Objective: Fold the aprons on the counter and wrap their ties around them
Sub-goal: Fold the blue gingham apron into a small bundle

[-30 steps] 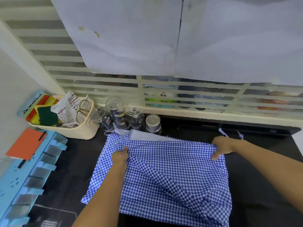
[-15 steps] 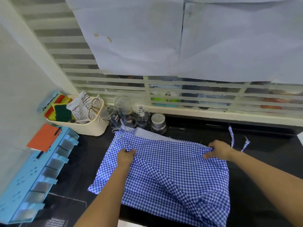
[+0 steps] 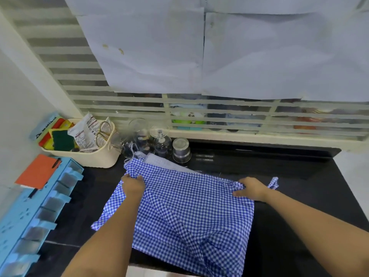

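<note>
L grip (image 3: 132, 184), R grip (image 3: 252, 188) tight: apron (image 3: 191, 208)

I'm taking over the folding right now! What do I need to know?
Left hand: grips the far left edge of the apron.
Right hand: grips the apron's far right corner.
Apron: spread on the black counter, creased, with layers overlapping.
Ties: one tie lies loose beside the right hand, and a second tie lies by the glasses.
Done: at most a rough first fold.
Left: finish folding it small, then wrap the ties around it.
</note>
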Action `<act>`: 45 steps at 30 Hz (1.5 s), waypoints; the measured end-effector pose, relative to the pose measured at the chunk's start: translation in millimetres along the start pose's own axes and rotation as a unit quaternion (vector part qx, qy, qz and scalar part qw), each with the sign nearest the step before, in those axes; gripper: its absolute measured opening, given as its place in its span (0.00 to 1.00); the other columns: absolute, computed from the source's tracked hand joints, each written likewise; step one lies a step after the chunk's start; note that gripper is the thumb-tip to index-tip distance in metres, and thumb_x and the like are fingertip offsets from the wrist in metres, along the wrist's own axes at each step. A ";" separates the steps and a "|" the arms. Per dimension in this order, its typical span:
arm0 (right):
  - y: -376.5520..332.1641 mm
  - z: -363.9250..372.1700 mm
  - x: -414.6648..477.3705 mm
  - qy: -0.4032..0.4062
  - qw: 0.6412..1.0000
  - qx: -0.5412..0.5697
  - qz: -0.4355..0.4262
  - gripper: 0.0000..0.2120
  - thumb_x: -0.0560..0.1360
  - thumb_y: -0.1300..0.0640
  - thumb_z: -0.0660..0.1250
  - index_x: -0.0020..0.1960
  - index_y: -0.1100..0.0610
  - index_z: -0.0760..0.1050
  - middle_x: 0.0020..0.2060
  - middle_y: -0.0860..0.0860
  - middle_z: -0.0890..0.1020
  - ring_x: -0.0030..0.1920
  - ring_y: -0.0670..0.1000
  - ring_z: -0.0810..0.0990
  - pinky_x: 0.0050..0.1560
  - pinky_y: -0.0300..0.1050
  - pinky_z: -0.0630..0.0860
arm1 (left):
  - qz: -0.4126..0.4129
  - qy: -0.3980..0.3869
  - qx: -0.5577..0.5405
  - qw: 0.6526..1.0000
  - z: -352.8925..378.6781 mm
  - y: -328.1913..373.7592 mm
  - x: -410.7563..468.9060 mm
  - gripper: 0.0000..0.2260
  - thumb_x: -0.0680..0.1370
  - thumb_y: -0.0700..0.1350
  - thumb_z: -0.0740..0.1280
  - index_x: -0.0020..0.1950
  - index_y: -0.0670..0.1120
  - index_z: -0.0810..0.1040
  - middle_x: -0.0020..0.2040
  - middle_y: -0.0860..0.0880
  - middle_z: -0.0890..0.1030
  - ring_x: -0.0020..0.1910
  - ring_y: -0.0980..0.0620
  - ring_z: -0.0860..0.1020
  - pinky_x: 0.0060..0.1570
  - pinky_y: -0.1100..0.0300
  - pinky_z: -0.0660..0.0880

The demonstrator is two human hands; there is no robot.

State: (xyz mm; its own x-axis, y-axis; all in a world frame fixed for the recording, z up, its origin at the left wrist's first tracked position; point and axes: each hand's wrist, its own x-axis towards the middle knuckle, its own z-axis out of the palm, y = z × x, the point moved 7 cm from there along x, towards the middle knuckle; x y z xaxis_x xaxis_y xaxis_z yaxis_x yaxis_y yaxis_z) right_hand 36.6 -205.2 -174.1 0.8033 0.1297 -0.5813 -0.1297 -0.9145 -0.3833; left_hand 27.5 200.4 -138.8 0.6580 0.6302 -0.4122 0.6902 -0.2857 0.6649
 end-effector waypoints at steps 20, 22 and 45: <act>13.5 73.0 -62.1 -0.247 0.968 0.030 -0.028 0.18 0.73 0.42 0.69 0.34 0.54 0.72 0.31 0.44 0.77 0.32 0.45 0.74 0.36 0.37 0.69 | 0.360 -0.268 0.479 0.754 158.2 -73.6 -207.9 0.52 0.68 0.74 0.58 0.71 0.51 0.25 0.69 0.48 0.24 0.73 0.40 0.30 0.66 0.33 0.32; 29.2 72.8 -67.7 -0.240 0.970 0.003 -0.040 0.19 0.72 0.39 0.68 0.34 0.53 0.72 0.32 0.45 0.78 0.33 0.45 0.74 0.36 0.39 0.68 | 0.389 -0.281 0.469 0.741 169.3 -76.3 -219.3 0.51 0.68 0.74 0.59 0.70 0.54 0.25 0.69 0.48 0.24 0.72 0.41 0.27 0.65 0.35 0.29; 221.0 -11.1 -118.5 -0.094 0.987 0.101 0.084 0.14 0.72 0.47 0.72 0.36 0.57 0.77 0.31 0.48 0.80 0.33 0.48 0.78 0.37 0.39 0.73 | 0.580 -0.295 0.439 0.620 264.2 -27.0 -288.1 0.50 0.61 0.77 0.29 0.78 0.52 0.41 0.78 0.50 0.41 0.76 0.48 0.38 0.62 0.49 0.18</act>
State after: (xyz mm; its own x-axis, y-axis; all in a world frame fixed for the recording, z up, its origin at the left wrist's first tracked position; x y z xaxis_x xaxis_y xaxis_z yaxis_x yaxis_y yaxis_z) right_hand -80.8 -427.0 -182.0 0.6412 0.0686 -0.7643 -0.3803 -0.8366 -0.3942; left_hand -101.1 -164.2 -202.6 0.6824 -0.6652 -0.3030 -0.6218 -0.7462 0.2379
